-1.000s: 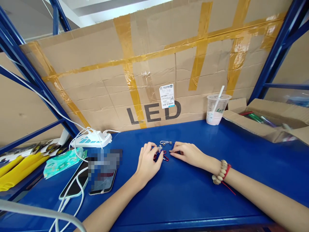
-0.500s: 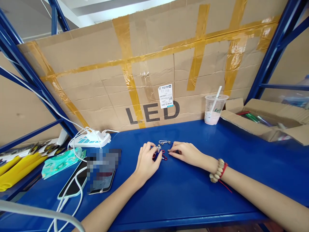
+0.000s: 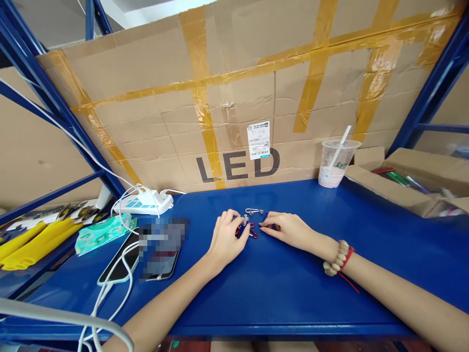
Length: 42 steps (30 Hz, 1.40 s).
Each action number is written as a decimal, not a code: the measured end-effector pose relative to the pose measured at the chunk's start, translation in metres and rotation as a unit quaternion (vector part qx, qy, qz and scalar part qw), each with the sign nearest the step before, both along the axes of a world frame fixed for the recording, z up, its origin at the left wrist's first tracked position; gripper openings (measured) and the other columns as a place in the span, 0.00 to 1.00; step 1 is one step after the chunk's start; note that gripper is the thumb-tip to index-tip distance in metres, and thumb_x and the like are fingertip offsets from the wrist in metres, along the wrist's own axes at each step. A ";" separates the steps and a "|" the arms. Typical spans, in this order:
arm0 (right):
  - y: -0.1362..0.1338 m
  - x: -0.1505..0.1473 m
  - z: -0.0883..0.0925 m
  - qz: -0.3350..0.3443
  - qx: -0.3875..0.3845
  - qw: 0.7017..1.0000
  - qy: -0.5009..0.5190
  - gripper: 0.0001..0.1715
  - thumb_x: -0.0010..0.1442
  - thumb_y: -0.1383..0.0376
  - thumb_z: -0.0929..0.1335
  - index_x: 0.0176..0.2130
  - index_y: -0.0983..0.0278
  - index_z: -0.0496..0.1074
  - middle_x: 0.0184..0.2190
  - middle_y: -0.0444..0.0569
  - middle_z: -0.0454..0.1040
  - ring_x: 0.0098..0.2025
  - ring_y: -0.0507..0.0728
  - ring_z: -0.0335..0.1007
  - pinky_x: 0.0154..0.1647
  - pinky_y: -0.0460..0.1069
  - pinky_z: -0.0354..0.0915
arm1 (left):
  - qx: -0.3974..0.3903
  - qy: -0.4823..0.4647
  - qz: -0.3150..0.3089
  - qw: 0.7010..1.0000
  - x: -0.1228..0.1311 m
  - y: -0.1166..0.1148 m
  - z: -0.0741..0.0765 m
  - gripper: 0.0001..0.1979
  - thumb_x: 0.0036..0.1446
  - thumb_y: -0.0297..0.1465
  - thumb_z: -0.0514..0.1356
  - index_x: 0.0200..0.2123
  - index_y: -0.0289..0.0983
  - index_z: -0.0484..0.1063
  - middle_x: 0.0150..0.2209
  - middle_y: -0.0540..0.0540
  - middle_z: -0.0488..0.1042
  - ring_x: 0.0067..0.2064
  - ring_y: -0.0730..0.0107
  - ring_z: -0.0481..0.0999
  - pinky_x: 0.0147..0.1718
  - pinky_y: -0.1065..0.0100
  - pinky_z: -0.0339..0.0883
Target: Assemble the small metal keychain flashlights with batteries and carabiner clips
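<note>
My left hand curls around a small cluster of metal parts, thumb and fingers closed about a little silver-and-blue piece. Red carabiner-like clips lie against its fingertips, partly covered by them. To the right, my right hand rests low over the table, its thumb and index finger pressed together. A bit of blue shows behind those fingers; what it belongs to is hidden. Just beyond both hands lies a silver carabiner-like clip with a small metal end.
The blue tabletop meets a taped cardboard sheet at the back. A plastic cup with a straw and an open carton stand right. Leftward are a white power strip, phones, cables and a teal packet.
The camera view has shifted slightly, so the scene sits a little further right and higher. Both hands keep nearly the same pose beside the small parts.
</note>
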State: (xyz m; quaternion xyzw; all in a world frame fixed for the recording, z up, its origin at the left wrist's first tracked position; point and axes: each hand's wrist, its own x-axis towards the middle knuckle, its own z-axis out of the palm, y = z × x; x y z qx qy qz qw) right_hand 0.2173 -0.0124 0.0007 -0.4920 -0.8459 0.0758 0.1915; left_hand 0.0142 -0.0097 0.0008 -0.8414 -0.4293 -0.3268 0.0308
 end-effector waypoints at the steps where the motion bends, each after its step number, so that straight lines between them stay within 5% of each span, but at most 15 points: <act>1: 0.000 0.000 -0.001 -0.001 -0.001 1.000 -0.002 0.17 0.62 0.56 0.60 0.40 0.57 0.75 0.39 0.45 0.74 0.35 0.54 0.72 0.29 0.47 0.62 | 0.000 0.002 0.002 1.000 0.000 0.000 0.000 0.09 0.58 0.32 0.53 0.27 0.37 0.67 0.37 0.47 0.68 0.37 0.67 0.67 0.36 0.64 0.62; 42: 0.001 -0.002 0.002 -0.003 -0.024 1.000 0.011 0.12 0.61 0.58 0.61 0.37 0.60 0.71 0.35 0.45 0.74 0.34 0.54 0.70 0.30 0.47 0.61 | 0.001 0.000 -0.004 1.000 -0.002 0.001 0.001 0.10 0.59 0.33 0.52 0.27 0.37 0.67 0.36 0.47 0.69 0.37 0.67 0.67 0.36 0.64 0.62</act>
